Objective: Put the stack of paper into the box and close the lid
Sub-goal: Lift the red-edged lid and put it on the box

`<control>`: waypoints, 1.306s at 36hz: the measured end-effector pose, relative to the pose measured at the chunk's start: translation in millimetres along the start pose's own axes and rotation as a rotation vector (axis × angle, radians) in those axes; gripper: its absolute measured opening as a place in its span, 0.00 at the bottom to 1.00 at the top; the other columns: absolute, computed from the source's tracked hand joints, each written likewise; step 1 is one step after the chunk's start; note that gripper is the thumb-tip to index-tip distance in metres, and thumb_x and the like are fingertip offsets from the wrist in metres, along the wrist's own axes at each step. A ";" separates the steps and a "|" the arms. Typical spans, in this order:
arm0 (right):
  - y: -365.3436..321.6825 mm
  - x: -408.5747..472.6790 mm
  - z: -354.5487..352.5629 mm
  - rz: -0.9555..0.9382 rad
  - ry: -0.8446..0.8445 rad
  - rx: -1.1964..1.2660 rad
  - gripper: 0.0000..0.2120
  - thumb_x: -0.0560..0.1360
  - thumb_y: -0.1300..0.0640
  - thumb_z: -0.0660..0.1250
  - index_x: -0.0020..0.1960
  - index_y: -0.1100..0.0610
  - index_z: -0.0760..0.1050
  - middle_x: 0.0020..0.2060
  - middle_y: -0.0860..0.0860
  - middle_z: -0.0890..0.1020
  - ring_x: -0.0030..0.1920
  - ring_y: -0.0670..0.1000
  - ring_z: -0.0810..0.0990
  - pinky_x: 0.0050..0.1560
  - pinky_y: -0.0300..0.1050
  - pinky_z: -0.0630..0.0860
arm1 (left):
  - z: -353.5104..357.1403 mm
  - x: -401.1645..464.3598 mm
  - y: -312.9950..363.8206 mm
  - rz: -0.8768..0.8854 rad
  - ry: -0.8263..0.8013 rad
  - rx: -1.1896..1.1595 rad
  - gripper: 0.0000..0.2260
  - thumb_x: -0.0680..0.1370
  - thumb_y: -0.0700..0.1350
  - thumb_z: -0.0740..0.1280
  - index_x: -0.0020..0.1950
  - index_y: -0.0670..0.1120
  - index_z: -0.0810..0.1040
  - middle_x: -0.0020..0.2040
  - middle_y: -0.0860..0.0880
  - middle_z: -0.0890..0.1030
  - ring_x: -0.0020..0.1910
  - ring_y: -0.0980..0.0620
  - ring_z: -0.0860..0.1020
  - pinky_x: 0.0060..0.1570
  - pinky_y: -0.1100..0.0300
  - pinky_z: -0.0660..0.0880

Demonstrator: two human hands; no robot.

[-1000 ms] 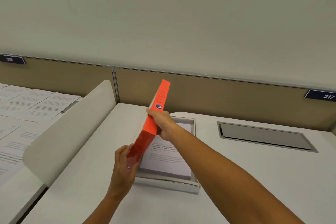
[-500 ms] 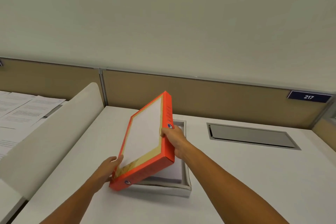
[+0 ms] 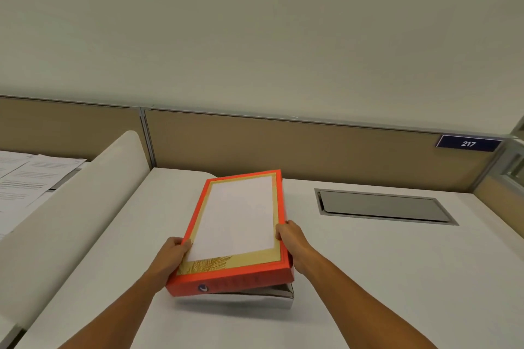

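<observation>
An orange lid [image 3: 235, 224] with a white and gold top lies almost flat over the white box [image 3: 278, 296] on the desk. Its near edge sits slightly above the box's front wall, and only that front wall and near right corner of the box show. My left hand [image 3: 173, 252] grips the lid's left edge near the front corner. My right hand [image 3: 289, 238] grips its right edge. The stack of paper is hidden under the lid.
A white curved divider [image 3: 71, 221] runs along the desk's left side, with printed sheets [image 3: 25, 178] beyond it. A grey recessed cable hatch [image 3: 382, 205] lies in the desk at the right. A tan partition [image 3: 312, 150] with a "217" sign [image 3: 467, 143] backs the desk.
The lid swung from standing on its edge down to lying nearly flat over the box. My left hand moved from its lower edge to its left edge; the paper is now covered.
</observation>
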State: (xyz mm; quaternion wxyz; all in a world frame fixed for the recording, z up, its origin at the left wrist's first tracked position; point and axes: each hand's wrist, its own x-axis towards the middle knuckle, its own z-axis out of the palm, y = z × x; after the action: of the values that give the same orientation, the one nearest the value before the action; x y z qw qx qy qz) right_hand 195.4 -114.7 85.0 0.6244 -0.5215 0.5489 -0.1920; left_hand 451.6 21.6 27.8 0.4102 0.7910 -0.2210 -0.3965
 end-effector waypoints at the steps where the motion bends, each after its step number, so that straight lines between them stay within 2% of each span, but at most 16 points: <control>1: 3.4 1.4 -0.4 -0.001 -0.002 -0.017 0.13 0.74 0.63 0.57 0.56 0.55 0.71 0.48 0.54 0.78 0.46 0.53 0.79 0.43 0.47 0.77 | 1.0 -0.3 1.6 0.007 0.012 0.019 0.17 0.82 0.51 0.61 0.68 0.44 0.69 0.56 0.47 0.80 0.50 0.46 0.81 0.49 0.50 0.79; 4: 12.6 5.2 -1.2 -0.016 0.011 -0.067 0.18 0.77 0.63 0.56 0.65 0.55 0.69 0.54 0.54 0.79 0.51 0.54 0.80 0.48 0.49 0.79 | 6.5 -4.0 6.8 0.054 0.029 0.105 0.19 0.83 0.50 0.57 0.73 0.47 0.65 0.66 0.45 0.75 0.59 0.43 0.78 0.56 0.49 0.77; 7: 19.0 8.3 -0.8 -0.016 0.021 -0.104 0.22 0.78 0.63 0.54 0.72 0.54 0.65 0.58 0.54 0.79 0.54 0.55 0.79 0.50 0.49 0.80 | 11.7 -7.8 9.5 0.108 0.044 0.189 0.21 0.84 0.50 0.56 0.76 0.48 0.62 0.72 0.44 0.71 0.65 0.41 0.74 0.63 0.44 0.74; 11: 26.8 13.4 0.3 0.007 0.078 -0.199 0.24 0.80 0.60 0.54 0.75 0.53 0.62 0.63 0.54 0.77 0.60 0.58 0.77 0.63 0.59 0.76 | 14.7 -9.5 11.3 0.129 0.065 0.242 0.22 0.84 0.50 0.57 0.78 0.48 0.60 0.74 0.44 0.69 0.68 0.40 0.73 0.66 0.41 0.73; 15: 33.5 13.2 3.0 0.017 0.151 -0.300 0.23 0.81 0.57 0.54 0.77 0.54 0.60 0.66 0.56 0.74 0.62 0.58 0.76 0.65 0.58 0.75 | 17.6 -9.1 11.6 0.156 0.078 0.274 0.22 0.84 0.49 0.57 0.78 0.47 0.60 0.74 0.44 0.69 0.69 0.39 0.72 0.67 0.42 0.71; 21: 48.8 8.3 8.8 -0.019 0.122 -0.406 0.32 0.82 0.53 0.57 0.81 0.52 0.45 0.75 0.56 0.63 0.71 0.58 0.70 0.66 0.54 0.73 | 21.2 -5.7 10.4 0.173 0.083 0.291 0.23 0.84 0.49 0.57 0.78 0.47 0.60 0.74 0.44 0.69 0.70 0.40 0.71 0.67 0.43 0.69; 25: 54.0 8.0 10.0 -0.053 0.121 -0.473 0.32 0.83 0.50 0.57 0.81 0.49 0.43 0.75 0.55 0.63 0.70 0.57 0.70 0.65 0.53 0.74 | 21.2 -3.3 9.1 0.166 0.085 0.307 0.23 0.84 0.50 0.57 0.78 0.47 0.60 0.74 0.44 0.69 0.69 0.40 0.71 0.67 0.43 0.70; 34: 61.9 11.2 10.4 -0.049 0.107 -0.532 0.35 0.82 0.51 0.58 0.81 0.49 0.40 0.74 0.55 0.63 0.69 0.56 0.71 0.66 0.51 0.73 | 26.2 3.5 -8.4 0.164 0.091 0.343 0.23 0.84 0.49 0.57 0.78 0.47 0.60 0.74 0.44 0.70 0.70 0.40 0.71 0.68 0.44 0.68; 39: 70.3 10.1 14.8 -0.066 0.146 -0.428 0.34 0.81 0.54 0.57 0.81 0.47 0.43 0.73 0.55 0.65 0.67 0.56 0.71 0.65 0.53 0.75 | 26.2 8.5 -11.3 0.165 0.101 0.344 0.23 0.84 0.49 0.57 0.78 0.48 0.60 0.75 0.45 0.69 0.71 0.41 0.70 0.69 0.43 0.66; 43: 78.8 9.0 23.5 -0.070 0.187 -0.426 0.35 0.81 0.55 0.58 0.82 0.49 0.43 0.74 0.55 0.65 0.71 0.58 0.68 0.69 0.54 0.71 | 24.8 13.3 -9.8 0.159 0.100 0.361 0.23 0.84 0.49 0.57 0.79 0.48 0.59 0.75 0.45 0.68 0.72 0.40 0.69 0.70 0.42 0.65; 47: 81.0 14.9 25.8 -0.063 0.207 -0.485 0.35 0.81 0.54 0.59 0.82 0.51 0.43 0.75 0.56 0.64 0.73 0.59 0.65 0.69 0.54 0.69 | 28.3 12.7 -10.9 0.168 0.094 0.376 0.22 0.84 0.49 0.56 0.78 0.47 0.59 0.73 0.44 0.71 0.69 0.40 0.72 0.68 0.43 0.68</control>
State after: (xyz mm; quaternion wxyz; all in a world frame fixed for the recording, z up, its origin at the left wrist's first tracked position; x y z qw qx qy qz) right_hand 196.1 -84.5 4.1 0.4155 -0.6501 0.6235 -0.1266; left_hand 436.4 5.9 3.2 0.2969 0.8500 -0.3367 -0.2757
